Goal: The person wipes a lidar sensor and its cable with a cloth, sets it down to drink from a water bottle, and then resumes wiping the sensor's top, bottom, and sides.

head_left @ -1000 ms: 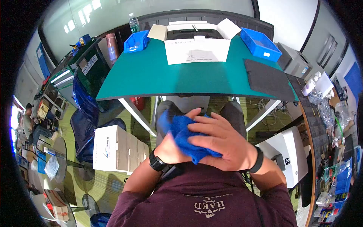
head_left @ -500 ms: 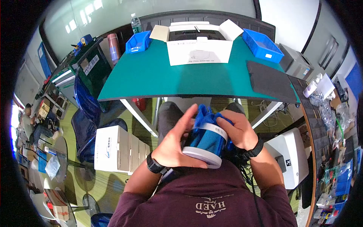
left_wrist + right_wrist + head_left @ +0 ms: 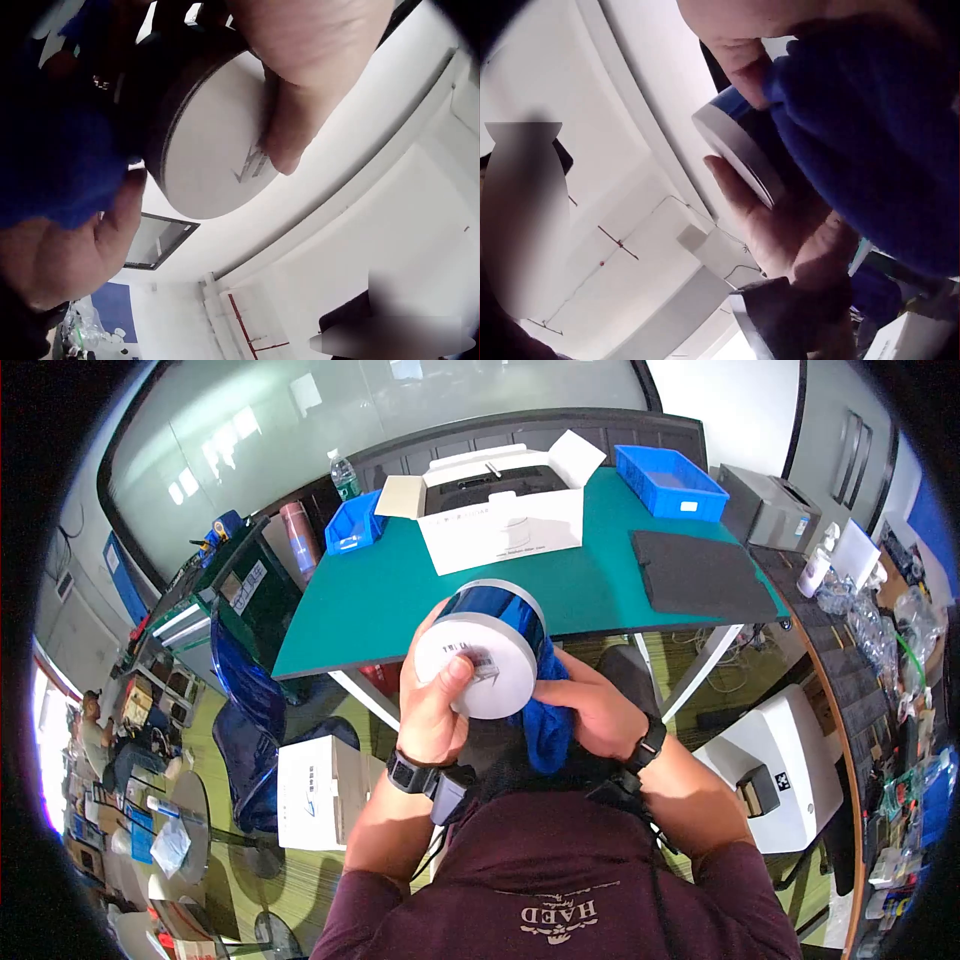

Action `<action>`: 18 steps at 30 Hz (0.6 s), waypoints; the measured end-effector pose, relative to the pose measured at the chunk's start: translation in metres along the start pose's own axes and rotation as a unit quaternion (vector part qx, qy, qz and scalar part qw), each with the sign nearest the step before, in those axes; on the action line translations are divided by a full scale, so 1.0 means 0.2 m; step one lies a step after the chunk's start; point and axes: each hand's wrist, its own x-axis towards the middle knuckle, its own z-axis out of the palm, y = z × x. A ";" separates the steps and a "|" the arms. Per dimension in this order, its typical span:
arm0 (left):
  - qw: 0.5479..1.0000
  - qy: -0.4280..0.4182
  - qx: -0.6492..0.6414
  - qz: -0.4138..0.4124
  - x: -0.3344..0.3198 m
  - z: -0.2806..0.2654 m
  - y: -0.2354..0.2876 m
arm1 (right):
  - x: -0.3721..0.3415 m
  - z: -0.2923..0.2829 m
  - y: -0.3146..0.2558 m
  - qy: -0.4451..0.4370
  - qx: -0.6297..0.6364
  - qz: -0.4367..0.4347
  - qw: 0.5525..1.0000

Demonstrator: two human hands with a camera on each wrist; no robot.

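Observation:
A drum-shaped object (image 3: 505, 645) with a glossy dark blue side and white ends is held in front of the chest, tilted so one white end faces the head camera. My left hand (image 3: 430, 715) grips it from the left, thumb pressed on that white end beside a small printed label, as the left wrist view also shows. On the other side my right hand (image 3: 600, 710) holds a bunched blue cloth (image 3: 547, 735) against the drum's side. In the right wrist view the cloth (image 3: 870, 150) covers much of the drum, and its fingers are partly hidden.
Ahead stands a green-topped table (image 3: 590, 585) with an opened white carton (image 3: 505, 540), two blue bins (image 3: 680, 500) and a dark mat (image 3: 700, 580). White boxes (image 3: 310, 790) sit low at left by a blue chair (image 3: 240, 710). A white machine (image 3: 790, 750) stands at right.
The drum has risen and turned, its white end now toward the head camera. My left thumb has come onto that end. The cloth, earlier bunched over the drum, now hangs at its right side.

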 end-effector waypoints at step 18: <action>0.970 0.226 -0.055 0.070 0.30 -0.27 0.37 | -0.13 -0.01 -0.19 0.015 -0.369 -0.019 0.929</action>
